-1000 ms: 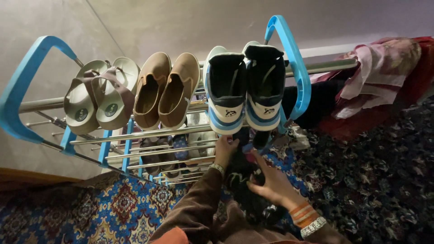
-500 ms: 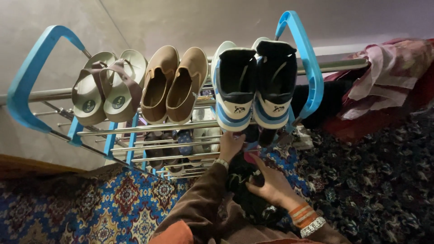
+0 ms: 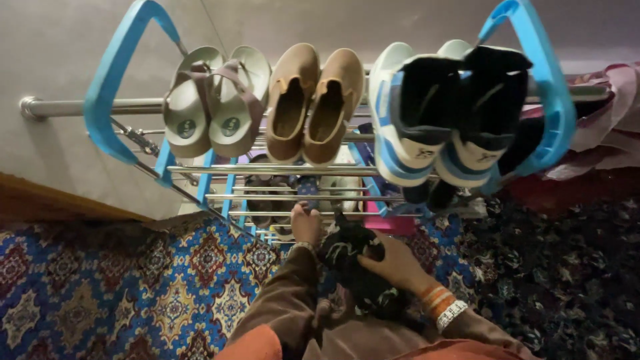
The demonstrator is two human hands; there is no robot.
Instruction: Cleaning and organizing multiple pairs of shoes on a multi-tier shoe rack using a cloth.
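Right hand fingers: the right hand (image 3: pixel 393 263) lies spread and curled over a black shoe (image 3: pixel 350 257) with white markings, grasping it from above at the foot of the rack.
Left hand fingers: the left hand (image 3: pixel 305 223) reaches to the front rail of a lower shelf; whether it grips the rail or only touches it, I cannot tell.
Wrist: orange bangles and one pale patterned band (image 3: pixel 441 303) on the right wrist.
Black shoe: low, just in front of the bottom shelves, between the two hands, above the carpet.
Top shelf count: three pairs, six pieces: two grey-brown sandals (image 3: pixel 217 100), two tan slip-on shoes (image 3: pixel 313 100), two black, white and blue sneakers (image 3: pixel 453 113).
Lower shelves: dim footwear, too dark to count.
Shoe rack (image 3: pixel 117 80): two blue side frames, metal rails between.
Edges: grey wall just left; red and pink cloth (image 3: pixel 613 127) crowds the right side.
Open room: patterned blue-red carpet (image 3: pixel 133 293) lies to the left.
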